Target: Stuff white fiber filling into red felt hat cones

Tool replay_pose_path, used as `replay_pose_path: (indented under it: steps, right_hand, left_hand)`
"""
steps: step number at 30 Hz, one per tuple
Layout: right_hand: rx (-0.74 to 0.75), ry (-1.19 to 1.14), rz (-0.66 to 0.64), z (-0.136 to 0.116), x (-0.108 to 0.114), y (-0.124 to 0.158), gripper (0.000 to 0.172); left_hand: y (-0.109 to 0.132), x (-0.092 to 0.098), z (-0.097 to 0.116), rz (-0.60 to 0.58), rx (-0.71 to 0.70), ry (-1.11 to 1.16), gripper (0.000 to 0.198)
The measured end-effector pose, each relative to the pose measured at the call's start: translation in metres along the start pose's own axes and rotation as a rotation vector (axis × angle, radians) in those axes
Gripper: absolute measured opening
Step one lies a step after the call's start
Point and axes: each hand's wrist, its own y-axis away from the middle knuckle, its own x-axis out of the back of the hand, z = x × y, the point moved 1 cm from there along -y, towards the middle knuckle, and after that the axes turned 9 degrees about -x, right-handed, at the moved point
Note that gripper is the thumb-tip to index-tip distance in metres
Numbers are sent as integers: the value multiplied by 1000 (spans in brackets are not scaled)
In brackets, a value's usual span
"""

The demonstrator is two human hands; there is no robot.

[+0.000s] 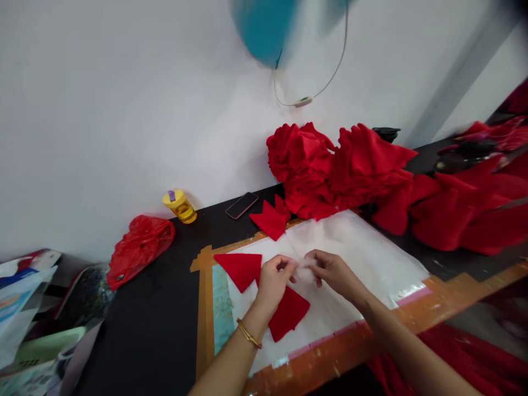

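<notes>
Between my two hands is a small wisp of white fluffy fibre (304, 270), its edges blurred against the white sheet. My left hand (277, 278), with a gold bangle at the wrist, pinches one side of it. The fingers of my right hand (332, 272) are closed on the other side. Both hands hover over the white sheet (358, 253) taped to the table. A red felt piece (243, 268) lies left of my left hand. Another red felt piece (289, 313) lies just below, partly hidden by that hand.
Heaped red felt pieces (330, 170) stand at the back, with more red pieces (474, 209) to the right. A phone (242, 205), a yellow-lidded jar (181, 207) and a red plastic bag (140, 247) sit along the wall. A cord (340, 60) hangs above.
</notes>
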Motion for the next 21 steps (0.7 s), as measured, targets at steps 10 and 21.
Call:
replay_pose_path:
  steps: [10,21]
  right_hand:
    - [16,73,144,-3,-2,2,18]
    - [26,28,21,7,3,-3,36]
  left_hand:
    - [5,0,6,-66,-30,-76,25]
    - [-2,20,-3,0,-13,-14,25]
